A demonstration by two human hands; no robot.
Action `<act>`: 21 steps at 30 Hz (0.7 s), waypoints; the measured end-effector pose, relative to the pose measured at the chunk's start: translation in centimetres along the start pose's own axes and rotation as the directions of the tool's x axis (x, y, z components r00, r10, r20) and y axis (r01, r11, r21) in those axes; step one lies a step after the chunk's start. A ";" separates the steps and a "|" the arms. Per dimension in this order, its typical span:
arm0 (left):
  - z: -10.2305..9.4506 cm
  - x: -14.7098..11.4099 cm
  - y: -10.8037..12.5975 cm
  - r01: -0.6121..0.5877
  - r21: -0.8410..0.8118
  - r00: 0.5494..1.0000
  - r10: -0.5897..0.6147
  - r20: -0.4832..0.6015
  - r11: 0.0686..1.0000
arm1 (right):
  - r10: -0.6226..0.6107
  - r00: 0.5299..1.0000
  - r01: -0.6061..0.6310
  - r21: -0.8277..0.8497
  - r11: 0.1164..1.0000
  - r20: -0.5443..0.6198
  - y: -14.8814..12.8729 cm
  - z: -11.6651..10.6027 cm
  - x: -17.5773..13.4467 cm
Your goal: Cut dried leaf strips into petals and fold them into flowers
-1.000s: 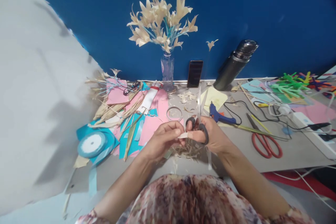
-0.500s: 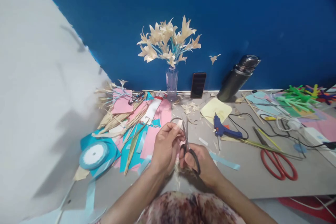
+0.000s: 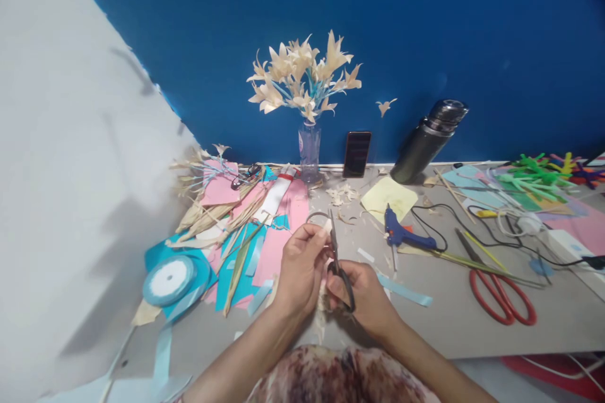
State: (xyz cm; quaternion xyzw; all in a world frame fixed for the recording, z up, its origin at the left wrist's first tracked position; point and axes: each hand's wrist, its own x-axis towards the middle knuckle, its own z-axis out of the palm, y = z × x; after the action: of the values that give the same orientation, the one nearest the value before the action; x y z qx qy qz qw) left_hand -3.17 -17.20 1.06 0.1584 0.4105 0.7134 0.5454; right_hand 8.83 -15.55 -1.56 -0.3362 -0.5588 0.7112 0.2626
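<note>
My left hand [image 3: 302, 264] pinches a small pale strip [image 3: 327, 225], like dried husk, between thumb and fingers. Black-handled scissors [image 3: 344, 283] are in my right hand [image 3: 366, 293], their blades pointing away from me, closed or nearly so along the strip's right edge. Both hands are close together above the table's front middle. Pale scraps [image 3: 320, 327] show beneath them. Beyond, a glass vase [image 3: 309, 151] holds a bunch of cream handmade flowers [image 3: 302, 75].
A blue glue gun [image 3: 409, 236] rests by a yellow paper [image 3: 388, 198]. Red-handled scissors [image 3: 503, 296] lie at right. A ribbon spool [image 3: 169, 278] sits left among coloured papers and husks. A phone [image 3: 357, 154] and a tilted flask [image 3: 428, 141] lean at the back wall.
The scissors' blades, spread apart half a second ago, have come together at the strip. My left hand has shifted very slightly, still pinching it.
</note>
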 end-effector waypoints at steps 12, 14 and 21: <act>-0.7 0.0 0.8 0.001 0.131 0.998 -0.008 0.055 0.991 | -0.027 1.000 0.026 0.042 0.999 0.015 0.5 -0.9 -0.3; -1.0 0.0 1.0 0.002 0.186 0.997 -0.017 0.078 0.983 | -0.040 0.996 0.045 0.068 0.997 -0.075 -0.2 -1.4 -0.2; -1.2 -0.4 1.8 0.050 0.318 0.980 -0.107 0.165 0.947 | -0.115 0.950 0.125 0.017 0.992 -0.290 -2.8 -2.6 0.5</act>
State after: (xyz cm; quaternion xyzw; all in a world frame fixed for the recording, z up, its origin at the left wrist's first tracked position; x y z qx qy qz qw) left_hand -5.01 -18.16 1.78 0.2902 0.4731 0.5998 0.5763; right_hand 10.55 -12.86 0.71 -0.3968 -0.5214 0.6471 0.3898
